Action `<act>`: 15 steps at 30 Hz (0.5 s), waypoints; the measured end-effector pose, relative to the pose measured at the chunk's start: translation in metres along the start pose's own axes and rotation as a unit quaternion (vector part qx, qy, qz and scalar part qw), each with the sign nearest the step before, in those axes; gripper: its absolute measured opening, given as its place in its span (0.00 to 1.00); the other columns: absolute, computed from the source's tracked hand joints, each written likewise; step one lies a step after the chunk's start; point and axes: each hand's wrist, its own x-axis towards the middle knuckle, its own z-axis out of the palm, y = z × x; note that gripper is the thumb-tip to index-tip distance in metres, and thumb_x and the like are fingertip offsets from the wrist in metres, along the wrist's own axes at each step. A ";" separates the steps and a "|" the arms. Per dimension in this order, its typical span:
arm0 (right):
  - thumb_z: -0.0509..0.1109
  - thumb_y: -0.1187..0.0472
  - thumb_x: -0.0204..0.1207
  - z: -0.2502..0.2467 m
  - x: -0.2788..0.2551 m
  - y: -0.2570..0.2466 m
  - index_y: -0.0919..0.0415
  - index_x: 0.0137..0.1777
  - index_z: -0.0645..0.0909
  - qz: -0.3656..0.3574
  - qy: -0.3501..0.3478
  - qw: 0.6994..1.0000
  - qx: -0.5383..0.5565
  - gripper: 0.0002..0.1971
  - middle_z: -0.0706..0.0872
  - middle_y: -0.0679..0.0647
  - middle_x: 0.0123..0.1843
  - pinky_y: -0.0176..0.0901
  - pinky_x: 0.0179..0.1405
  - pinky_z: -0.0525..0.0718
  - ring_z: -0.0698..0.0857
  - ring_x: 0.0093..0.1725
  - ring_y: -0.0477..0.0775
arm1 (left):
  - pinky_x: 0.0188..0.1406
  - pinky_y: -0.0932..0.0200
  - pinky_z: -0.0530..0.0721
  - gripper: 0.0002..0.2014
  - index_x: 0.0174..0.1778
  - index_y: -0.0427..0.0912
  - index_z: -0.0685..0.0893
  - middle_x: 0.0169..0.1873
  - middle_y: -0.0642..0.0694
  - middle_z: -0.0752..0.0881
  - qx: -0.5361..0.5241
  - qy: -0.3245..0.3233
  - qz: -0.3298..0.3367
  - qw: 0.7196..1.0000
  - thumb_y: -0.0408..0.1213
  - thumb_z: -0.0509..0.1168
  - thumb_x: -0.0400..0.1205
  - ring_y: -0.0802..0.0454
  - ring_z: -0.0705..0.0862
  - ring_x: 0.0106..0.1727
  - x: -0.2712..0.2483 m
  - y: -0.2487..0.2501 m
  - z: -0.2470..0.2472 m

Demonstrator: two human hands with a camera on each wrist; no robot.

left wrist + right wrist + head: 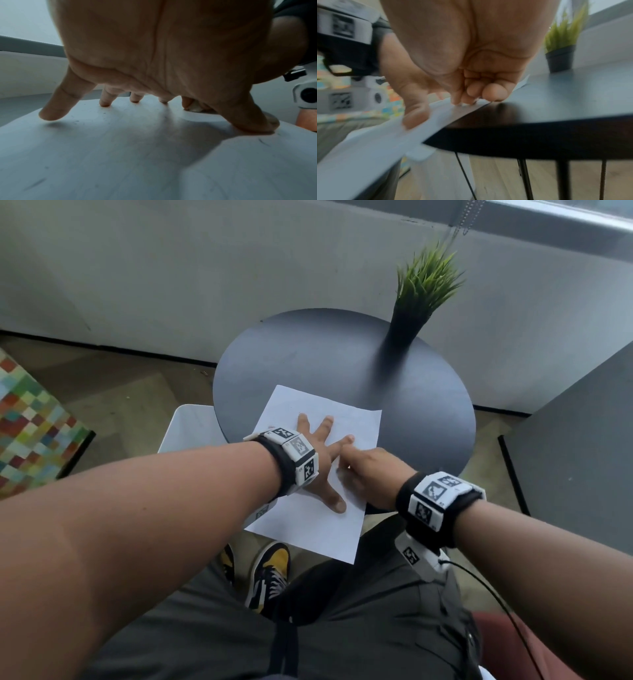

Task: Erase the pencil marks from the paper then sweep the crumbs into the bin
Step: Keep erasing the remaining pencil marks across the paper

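A white sheet of paper [308,529] lies on the round dark table [325,354], its near end hanging over the edge. My left hand [320,460] presses it flat with straight, spread fingers [51,113]. Short pencil strokes [264,142] and dark specks [77,121] show on the sheet [120,155]. My right hand [363,470] sits on the paper's right part, beside the left index finger, its fingers curled down [471,94]. A small whitish eraser [194,108] is pinched in its fingertips against the paper [368,142].
A white bin [186,426] stands on the floor at the table's left edge. A potted grass plant [418,302] stands at the table's far right. A colourful checked seat [30,422] is at left, a dark cabinet [582,440] at right.
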 end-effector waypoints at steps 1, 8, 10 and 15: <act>0.60 0.55 0.81 -0.004 0.005 0.007 0.56 0.58 0.72 0.033 0.013 0.999 0.010 0.09 0.84 0.57 0.45 0.50 0.42 0.82 0.82 0.43 0.63 | 0.70 0.14 0.57 0.67 0.80 0.72 0.32 0.85 0.51 0.30 0.002 0.001 -0.001 1.000 0.83 0.67 0.53 0.27 0.33 0.83 0.000 0.000 0.000; 0.66 0.54 0.79 -0.022 0.024 0.050 0.53 0.51 0.77 0.150 0.054 0.986 0.054 0.05 0.85 0.52 0.48 0.48 0.50 0.81 0.82 0.51 0.58 | 0.71 0.25 0.65 0.58 0.84 0.66 0.47 0.86 0.50 0.48 -0.001 0.052 -0.015 0.999 0.82 0.62 0.60 0.35 0.53 0.83 0.001 -0.006 -0.010; 0.67 0.53 0.78 -0.023 0.025 0.050 0.55 0.52 0.77 0.153 0.062 0.984 0.064 0.07 0.85 0.52 0.48 0.46 0.49 0.79 0.82 0.50 0.57 | 0.70 0.28 0.67 0.57 0.84 0.63 0.52 0.85 0.46 0.52 -0.003 0.074 -0.025 0.997 0.82 0.63 0.60 0.37 0.57 0.82 0.005 -0.012 -0.014; 0.70 0.54 0.75 -0.027 0.024 0.031 0.56 0.48 0.80 0.146 0.090 0.982 0.076 0.07 0.86 0.52 0.46 0.44 0.45 0.79 0.83 0.48 0.56 | 0.74 0.19 0.56 0.63 0.83 0.67 0.38 0.86 0.52 0.34 -0.026 0.032 -0.028 0.999 0.83 0.63 0.57 0.40 0.37 0.86 0.008 -0.016 -0.004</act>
